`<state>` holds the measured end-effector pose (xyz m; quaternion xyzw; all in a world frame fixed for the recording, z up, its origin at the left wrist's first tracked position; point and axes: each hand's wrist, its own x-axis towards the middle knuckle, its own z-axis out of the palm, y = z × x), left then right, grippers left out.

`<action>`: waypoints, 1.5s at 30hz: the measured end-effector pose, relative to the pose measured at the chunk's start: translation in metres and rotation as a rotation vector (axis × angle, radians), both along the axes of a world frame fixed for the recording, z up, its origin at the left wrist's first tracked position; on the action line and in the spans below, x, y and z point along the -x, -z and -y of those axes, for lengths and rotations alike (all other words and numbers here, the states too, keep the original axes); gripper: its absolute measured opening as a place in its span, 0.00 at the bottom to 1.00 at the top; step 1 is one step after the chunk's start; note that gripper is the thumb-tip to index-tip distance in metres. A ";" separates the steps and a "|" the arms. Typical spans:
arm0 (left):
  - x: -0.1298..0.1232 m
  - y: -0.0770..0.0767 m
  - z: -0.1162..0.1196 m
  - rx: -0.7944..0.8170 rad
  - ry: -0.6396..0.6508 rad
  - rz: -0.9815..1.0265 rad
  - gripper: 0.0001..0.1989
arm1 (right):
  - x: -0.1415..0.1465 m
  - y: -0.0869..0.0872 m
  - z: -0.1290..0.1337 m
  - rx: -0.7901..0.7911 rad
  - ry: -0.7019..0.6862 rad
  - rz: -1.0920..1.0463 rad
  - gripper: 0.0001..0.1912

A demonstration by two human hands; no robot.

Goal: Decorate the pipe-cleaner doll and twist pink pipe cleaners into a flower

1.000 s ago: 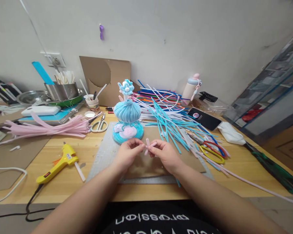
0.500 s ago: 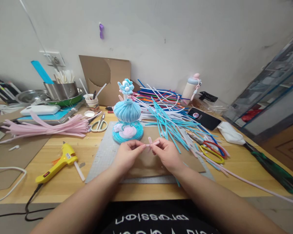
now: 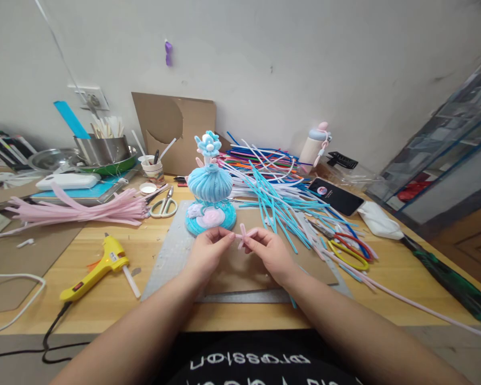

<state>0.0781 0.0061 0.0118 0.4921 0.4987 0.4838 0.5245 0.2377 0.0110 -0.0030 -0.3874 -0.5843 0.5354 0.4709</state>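
Between my two hands is a small pink pipe-cleaner flower [image 3: 242, 235] with several short petals spreading from its middle. My left hand [image 3: 210, 249] pinches its left side between thumb and forefinger. On the other side, my right hand [image 3: 268, 252] is closed on its right part, with the thumb near the centre. Just behind my left hand stands a blue pipe-cleaner figure [image 3: 210, 183] with a puffy skirt and a flower on top, on a round blue base [image 3: 192, 226]. Beneath my hands lies a piece of brown cardboard [image 3: 240, 272].
A yellow glue gun [image 3: 100, 267] lies at left, near scissors [image 3: 164, 206] and a pink pipe-cleaner bundle [image 3: 84, 208]. Loose blue pipe cleaners [image 3: 276, 206] spread right of the figure. Red- and yellow-handled pliers [image 3: 347, 251], a phone [image 3: 334, 195] and a bottle [image 3: 315, 144] are further right.
The pink flower has turned in my fingers, so more of its petals show. My hands stay in nearly the same place, and the view has shifted very slightly.
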 end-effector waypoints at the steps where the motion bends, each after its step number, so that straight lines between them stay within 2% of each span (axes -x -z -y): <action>1: -0.001 0.000 0.001 -0.004 0.012 -0.014 0.14 | -0.001 0.001 0.000 -0.020 0.030 0.008 0.13; 8: -0.003 0.001 0.003 -0.051 0.095 -0.055 0.15 | -0.003 0.002 0.000 -0.205 0.148 0.070 0.08; 13: -0.003 0.003 0.001 -0.038 0.109 -0.064 0.13 | -0.002 0.002 0.001 -0.256 0.220 0.177 0.08; 18: 0.001 0.006 -0.003 -0.082 0.024 -0.046 0.12 | -0.002 0.004 0.000 -0.272 0.111 0.147 0.05; 21: 0.004 0.007 -0.006 -0.147 -0.034 -0.081 0.11 | -0.003 0.006 -0.003 -0.179 0.148 0.064 0.18; 22: 0.005 0.007 -0.006 -0.175 -0.051 -0.119 0.10 | -0.004 0.006 -0.004 -0.118 0.161 0.009 0.19; 25: 0.007 0.005 -0.003 -0.315 -0.071 -0.289 0.06 | -0.004 0.005 -0.005 0.132 0.082 -0.214 0.12; 27: 0.007 0.004 -0.001 -0.424 -0.058 -0.375 0.05 | -0.004 0.003 -0.004 0.304 -0.034 -0.320 0.14; 29: 0.007 0.003 0.000 -0.484 -0.038 -0.410 0.06 | -0.003 0.000 -0.002 0.396 -0.096 -0.360 0.13; 32: 0.006 0.004 -0.001 -0.417 -0.044 -0.353 0.06 | -0.002 -0.001 -0.001 0.369 -0.079 -0.357 0.14; 35: 0.003 0.007 -0.004 -0.179 -0.045 -0.065 0.10 | -0.001 0.000 0.000 0.269 -0.051 -0.310 0.14; 38: -0.001 0.010 -0.005 0.041 0.103 0.203 0.15 | 0.000 0.002 0.000 0.140 -0.012 -0.193 0.13; 41: -0.003 0.011 -0.003 0.076 0.231 0.220 0.14 | 0.001 0.001 0.001 0.073 0.006 -0.110 0.13; 45: -0.001 0.013 -0.003 0.031 0.197 0.122 0.14 | 0.001 -0.001 0.001 0.112 0.006 -0.103 0.15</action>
